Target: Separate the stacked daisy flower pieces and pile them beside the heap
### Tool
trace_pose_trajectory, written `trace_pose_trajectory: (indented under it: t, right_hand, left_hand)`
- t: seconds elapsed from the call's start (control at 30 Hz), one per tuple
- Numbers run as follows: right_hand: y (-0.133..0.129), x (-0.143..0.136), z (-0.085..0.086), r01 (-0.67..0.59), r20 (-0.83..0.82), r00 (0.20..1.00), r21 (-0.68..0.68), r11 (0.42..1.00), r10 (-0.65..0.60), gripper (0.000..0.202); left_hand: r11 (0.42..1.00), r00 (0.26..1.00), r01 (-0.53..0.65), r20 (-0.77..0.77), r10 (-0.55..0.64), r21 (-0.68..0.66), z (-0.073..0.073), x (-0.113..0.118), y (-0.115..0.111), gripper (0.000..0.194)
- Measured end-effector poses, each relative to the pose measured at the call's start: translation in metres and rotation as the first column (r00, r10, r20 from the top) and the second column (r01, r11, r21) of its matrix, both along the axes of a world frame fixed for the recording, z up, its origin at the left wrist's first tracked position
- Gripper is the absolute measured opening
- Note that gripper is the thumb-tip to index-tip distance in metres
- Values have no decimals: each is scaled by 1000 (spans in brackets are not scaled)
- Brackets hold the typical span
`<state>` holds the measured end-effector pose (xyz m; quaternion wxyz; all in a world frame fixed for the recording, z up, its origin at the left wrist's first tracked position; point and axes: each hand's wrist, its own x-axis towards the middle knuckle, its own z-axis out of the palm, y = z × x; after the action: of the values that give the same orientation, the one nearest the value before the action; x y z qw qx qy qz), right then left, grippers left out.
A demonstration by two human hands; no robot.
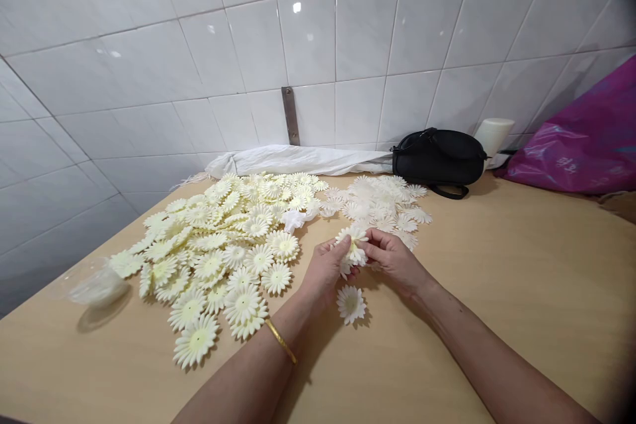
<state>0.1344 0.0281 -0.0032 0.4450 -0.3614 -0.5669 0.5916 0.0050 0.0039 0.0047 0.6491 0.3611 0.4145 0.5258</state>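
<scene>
Between my two hands are pale artificial flower heads [354, 253], held a little above the table, with long white and cream petals. My left hand [325, 265] is closed on them, thumb on top. From the other side my right hand [397, 262] pinches their edge between thumb and fingers. How many layers are held I cannot tell. Just below my hands a single white flower head [351, 305] lies on the table. To the left spreads a big heap of cream-yellow flower heads [218, 245], each with a small centre hole. Behind my right hand lies a paler pile of whitish flower pieces [380, 202].
A clear plastic bowl [99, 283] with whitish contents stands at the left. Along the tiled wall [308, 33] lie a white cloth [308, 160], a black zip case [440, 158], a white bottle [494, 136] and a purple bag [581, 139]. The wooden table [536, 278] carries everything.
</scene>
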Motion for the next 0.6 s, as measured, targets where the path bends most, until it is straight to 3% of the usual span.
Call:
trace_pose_trajectory:
  t: [0.1, 0.27, 0.4, 0.6]
  right_hand:
    - [-1, 0, 3, -20, 11, 1000, 0, 1000, 20, 28]
    - [-2, -1, 4, 61, 40, 997, 23, 998, -62, 30]
    - [-4, -3, 6, 88, 120, 987, 173, 981, -109, 26]
    - [-10, -7, 11, 210, 302, 893, 373, 904, -333, 34]
  left_hand:
    - [997, 999, 3, 43, -6, 71, -3, 0, -1, 33]
    - [995, 1000, 10, -18, -9, 101, -6, 2, -1, 26]
    - [994, 998, -8, -63, 15, 113, -4, 2, -2, 29]
    - [988, 993, -83, -76, 93, 128, -3, 2, -4, 36]
